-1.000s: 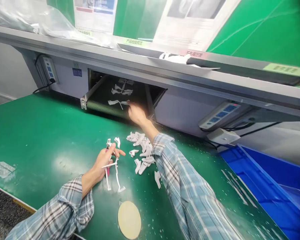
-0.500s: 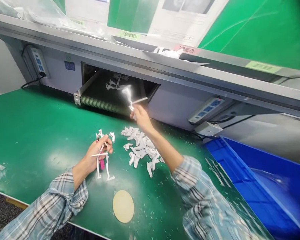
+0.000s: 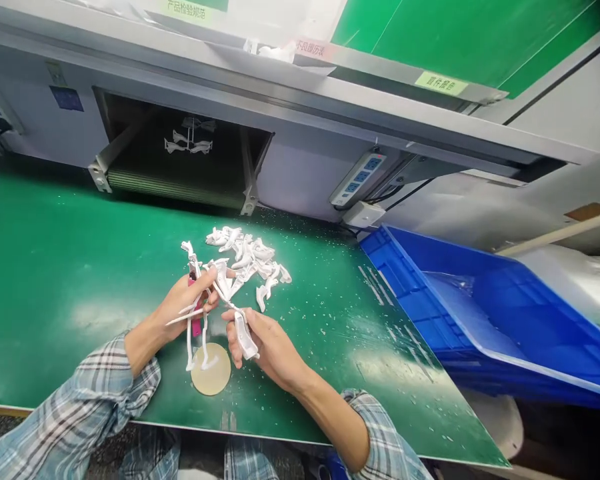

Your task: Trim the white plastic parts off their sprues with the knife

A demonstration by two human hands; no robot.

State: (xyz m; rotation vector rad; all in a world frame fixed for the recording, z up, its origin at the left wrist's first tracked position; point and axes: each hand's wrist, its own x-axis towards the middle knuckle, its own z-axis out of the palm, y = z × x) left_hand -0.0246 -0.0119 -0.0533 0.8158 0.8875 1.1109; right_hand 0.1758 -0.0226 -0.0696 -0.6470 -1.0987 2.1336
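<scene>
My left hand (image 3: pixel 185 307) is closed around a pink-handled tool (image 3: pixel 196 325) and a white moulded plastic runner (image 3: pixel 190 320) with thin arms. My right hand (image 3: pixel 265 343) pinches a white plastic part (image 3: pixel 245 337) just in front of the left hand, and the part seems joined to the runner by a thin strip. Behind both hands lies a loose pile of white plastic pieces (image 3: pixel 245 257). A round tan pad (image 3: pixel 211 369) sits under the runner's lower end. The pink tool's tip is hidden by my fingers.
A green bench mat (image 3: pixel 55 267) flecked with white bits runs under everything. In a dark opening, a slatted conveyor (image 3: pixel 175 183) carries white plastic pieces (image 3: pixel 189 140). A blue plastic bin (image 3: pixel 480 313) stands to the right of the bench, and a power strip (image 3: pixel 357 179) hangs below the shelf.
My right hand has come back from the conveyor opening to the front of the bench, now close to my left hand. The view has swung right, showing more of the blue bin.
</scene>
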